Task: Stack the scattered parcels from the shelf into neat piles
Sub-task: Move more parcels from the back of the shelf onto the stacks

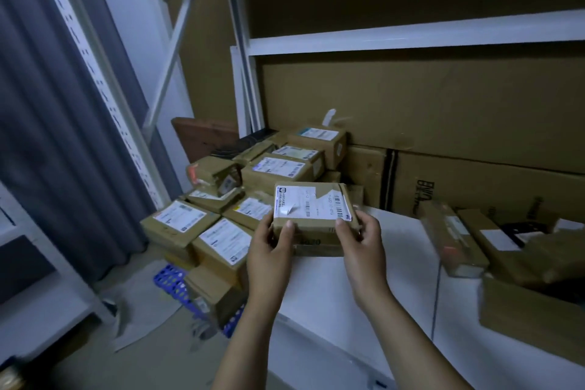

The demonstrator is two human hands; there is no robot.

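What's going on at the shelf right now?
A person grips a cardboard parcel with the left hand and right hand at its near corners, over the left end of the white shelf. Beside it, a pile of parcels sits over a blue crate; loose parcels lie on the shelf's right.

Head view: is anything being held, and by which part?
Yes, a labelled cardboard parcel, gripped at its near edge: the left hand at the left corner, the right hand at the right corner, thumbs on top.
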